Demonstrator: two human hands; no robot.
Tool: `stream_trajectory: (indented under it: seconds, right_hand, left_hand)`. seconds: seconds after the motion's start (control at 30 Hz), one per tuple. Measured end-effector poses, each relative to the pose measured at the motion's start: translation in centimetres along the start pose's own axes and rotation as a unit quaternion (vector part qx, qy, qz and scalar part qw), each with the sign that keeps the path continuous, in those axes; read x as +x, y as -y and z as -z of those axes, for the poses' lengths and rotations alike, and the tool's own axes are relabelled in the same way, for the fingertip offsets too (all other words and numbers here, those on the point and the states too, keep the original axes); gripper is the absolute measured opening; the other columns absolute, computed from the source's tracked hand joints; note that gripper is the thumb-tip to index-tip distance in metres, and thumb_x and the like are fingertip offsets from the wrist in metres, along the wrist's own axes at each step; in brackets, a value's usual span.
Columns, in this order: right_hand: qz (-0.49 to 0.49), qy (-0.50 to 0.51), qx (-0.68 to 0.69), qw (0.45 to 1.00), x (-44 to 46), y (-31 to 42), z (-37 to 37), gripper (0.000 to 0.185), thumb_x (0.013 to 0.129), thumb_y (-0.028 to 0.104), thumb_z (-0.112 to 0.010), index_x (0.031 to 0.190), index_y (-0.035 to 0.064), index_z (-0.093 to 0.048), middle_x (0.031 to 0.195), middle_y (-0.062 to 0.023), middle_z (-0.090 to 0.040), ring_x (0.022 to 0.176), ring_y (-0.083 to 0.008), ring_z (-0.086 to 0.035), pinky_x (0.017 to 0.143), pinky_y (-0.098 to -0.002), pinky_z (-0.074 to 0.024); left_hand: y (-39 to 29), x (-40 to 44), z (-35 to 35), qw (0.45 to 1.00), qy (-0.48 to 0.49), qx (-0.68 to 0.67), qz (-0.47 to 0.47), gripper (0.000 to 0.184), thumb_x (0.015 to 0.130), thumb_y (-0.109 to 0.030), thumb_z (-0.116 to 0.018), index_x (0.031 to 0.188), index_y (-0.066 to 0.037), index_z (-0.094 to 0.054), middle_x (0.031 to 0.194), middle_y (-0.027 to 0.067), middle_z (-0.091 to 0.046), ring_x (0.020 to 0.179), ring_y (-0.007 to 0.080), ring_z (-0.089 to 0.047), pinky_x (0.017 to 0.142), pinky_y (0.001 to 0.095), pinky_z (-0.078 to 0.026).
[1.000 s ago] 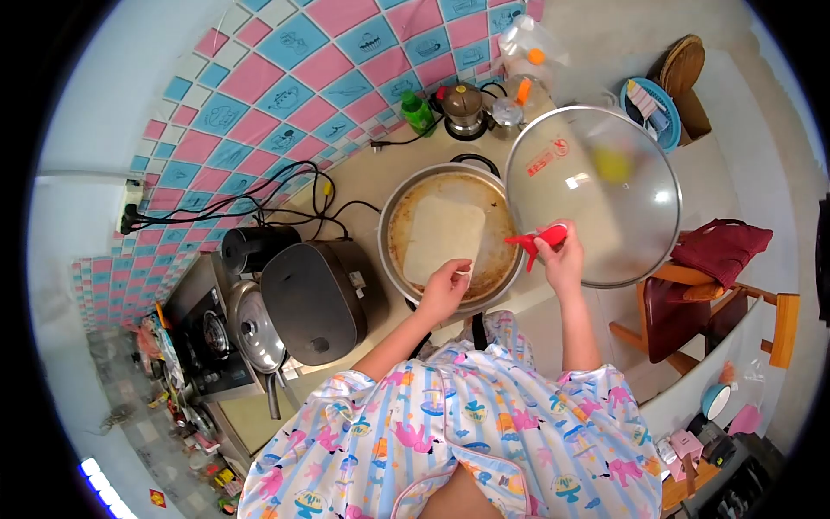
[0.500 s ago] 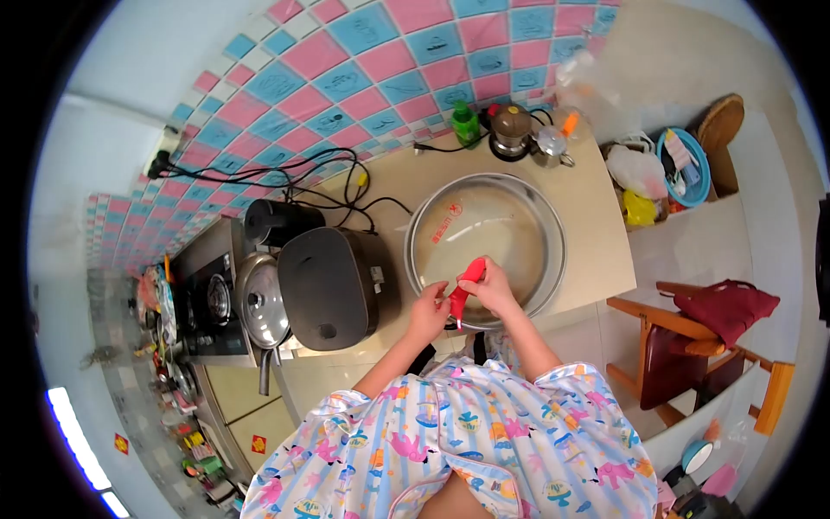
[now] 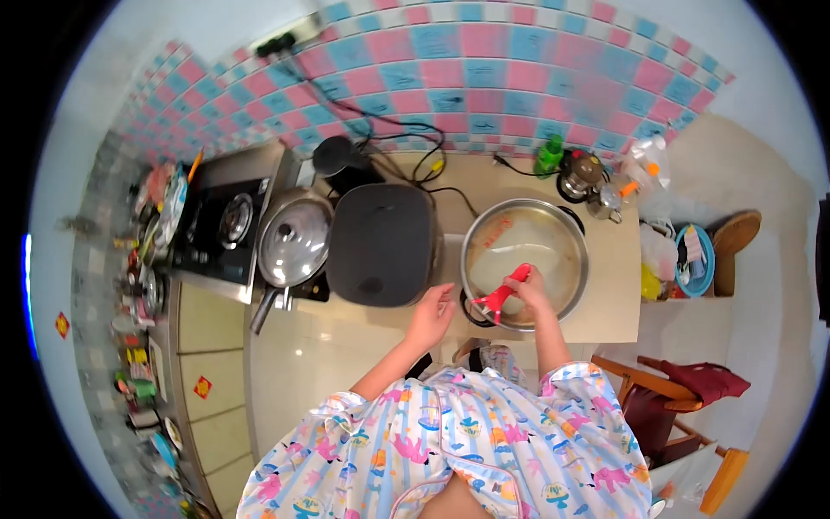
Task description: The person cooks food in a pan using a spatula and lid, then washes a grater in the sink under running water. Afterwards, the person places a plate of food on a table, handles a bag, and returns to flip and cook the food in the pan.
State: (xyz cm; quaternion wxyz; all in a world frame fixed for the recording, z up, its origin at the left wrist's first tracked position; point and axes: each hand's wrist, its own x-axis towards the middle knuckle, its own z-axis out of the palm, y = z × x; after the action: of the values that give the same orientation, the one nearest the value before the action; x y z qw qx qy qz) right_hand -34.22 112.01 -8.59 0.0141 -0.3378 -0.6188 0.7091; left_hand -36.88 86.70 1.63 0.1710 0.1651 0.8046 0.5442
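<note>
My right hand (image 3: 533, 292) grips the handle of a red peeler (image 3: 498, 299), whose forked, Y-shaped head points down and left. The peeler is over the near-left rim of a wide, round steel pot (image 3: 581, 292) with black side handles. Red lettering shows in the far left part of the pot's round opening; I cannot tell whether a clear lid covers it. My left hand (image 3: 432, 315) holds nothing. Its fingers are stretched out, left of the pot and near the front right of a large black appliance (image 3: 380, 246).
A lidded pan (image 3: 294, 242) and a stove (image 3: 229, 225) stand on the left. Behind the pot are loose black cables (image 3: 406, 130), a green bottle (image 3: 549, 157) and a small brown-topped appliance (image 3: 584, 173). A wooden chair (image 3: 657, 389) is on the right.
My left hand has come away from the peeler and moved left, its fingers opening out. My right hand keeps the peeler, now turned with its head down-left. The view has shifted.
</note>
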Motion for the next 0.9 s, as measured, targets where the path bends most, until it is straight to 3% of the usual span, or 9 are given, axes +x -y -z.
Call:
stream_trajectory:
  seconds: [0.07,0.13,0.17,0.2,0.3,0.4,0.53,0.7,0.9]
  right_hand:
    - [0.011,-0.021,-0.008,1.000,-0.8,0.0,-0.5,0.041,0.069,0.001,-0.073,0.101,0.0016,-0.047,0.081,-0.0068,-0.058,0.066,-0.0184,-0.060,0.055,-0.0310,-0.0519]
    - [0.085,-0.057,-0.130,0.986,0.7,-1.2,-0.8,0.044,0.070,0.000,-0.071,0.106,0.0003,-0.047,0.083,-0.0061,-0.059,0.070,-0.0197,-0.061,0.061,-0.0310,-0.0524]
    - [0.095,-0.139,-0.170,0.971,-1.1,-1.3,-2.1,0.042,0.071,0.001,-0.070,0.107,0.0000,-0.048,0.085,-0.0063,-0.059,0.073,-0.0191,-0.061,0.066,-0.0298,-0.0516]
    - [0.113,-0.220,-0.203,0.948,-2.6,-0.3,-3.4,0.040,0.072,0.001,-0.069,0.108,-0.0003,-0.050,0.086,-0.0065,-0.060,0.077,-0.0186,-0.061,0.071,-0.0287,-0.0508]
    - [0.357,-0.387,-0.311,0.791,-6.6,0.5,-9.1,0.033,0.076,0.001,-0.066,0.106,-0.0006,-0.053,0.088,-0.0066,-0.059,0.083,-0.0171,-0.059,0.078,-0.0269,-0.0481]
    - [0.393,-0.204,-0.087,0.892,-11.9,-0.4,-16.7,0.022,0.081,0.001,-0.061,0.103,0.0015,-0.056,0.091,-0.0045,-0.060,0.084,-0.0154,-0.059,0.074,-0.0264,-0.0476]
    - [0.266,0.124,-0.066,0.954,-19.7,-0.2,-30.2,0.009,0.085,0.007,-0.061,0.093,0.0017,-0.060,0.081,-0.0017,-0.061,0.074,-0.0095,-0.059,0.068,-0.0222,-0.0457]
    - [0.119,0.276,-0.132,0.945,-19.9,-5.6,-36.3,0.013,0.086,0.010,-0.058,0.096,0.0014,-0.062,0.080,-0.0036,-0.064,0.072,-0.0106,-0.061,0.064,-0.0240,-0.0467]
    - [0.028,0.318,-0.153,0.935,-16.2,-6.5,-43.5,0.018,0.084,0.012,-0.059,0.099,0.0016,-0.061,0.081,-0.0046,-0.064,0.072,-0.0120,-0.063,0.060,-0.0249,-0.0466]
  left_hand:
    - [-0.4,-2.0,2.4,1.000,-0.011,-0.010,-0.003,0.037,0.085,-0.003,-0.055,0.122,-0.001,-0.049,0.114,0.0126,-0.056,0.098,0.0210,-0.058,0.083,0.0310,-0.048]
    - [-0.2,-4.1,5.8,0.999,-0.032,-0.018,-0.009,0.037,0.086,-0.003,-0.054,0.122,-0.002,-0.049,0.113,0.0119,-0.056,0.100,0.0198,-0.058,0.084,0.0302,-0.048]
    - [0.7,-5.9,6.8,0.999,-0.044,-0.030,-0.007,0.037,0.086,-0.003,-0.054,0.122,-0.002,-0.049,0.113,0.0118,-0.057,0.099,0.0198,-0.058,0.084,0.0301,-0.048]
    - [1.0,-7.1,8.3,0.997,-0.059,-0.040,-0.011,0.037,0.086,-0.004,-0.054,0.122,-0.002,-0.049,0.112,0.0116,-0.057,0.099,0.0197,-0.058,0.084,0.0301,-0.048]
    - [3.8,-11.6,13.6,0.988,-0.144,-0.052,-0.018,0.036,0.084,-0.004,-0.055,0.120,-0.002,-0.050,0.109,0.0135,-0.057,0.096,0.0238,-0.059,0.082,0.0315,-0.048]
    - [8.9,-16.4,19.1,0.972,-0.232,-0.004,0.037,0.035,0.082,-0.005,-0.057,0.117,-0.003,-0.052,0.102,0.0135,-0.060,0.093,0.0239,-0.060,0.079,0.0322,-0.049]
    - [14.6,-18.5,29.1,0.946,-0.321,0.033,0.038,0.033,0.080,-0.005,-0.059,0.113,-0.004,-0.055,0.097,0.0140,-0.062,0.091,0.0251,-0.061,0.077,0.0338,-0.048]
    - [14.7,-17.4,35.1,0.940,-0.321,0.112,0.026,0.035,0.079,-0.004,-0.060,0.113,-0.003,-0.056,0.097,0.0141,-0.061,0.089,0.0265,-0.059,0.078,0.0342,-0.048]
    - [14.8,-14.4,39.0,0.945,-0.297,0.138,0.016,0.039,0.077,-0.004,-0.062,0.115,-0.004,-0.055,0.101,0.0141,-0.060,0.090,0.0265,-0.059,0.081,0.0345,-0.048]
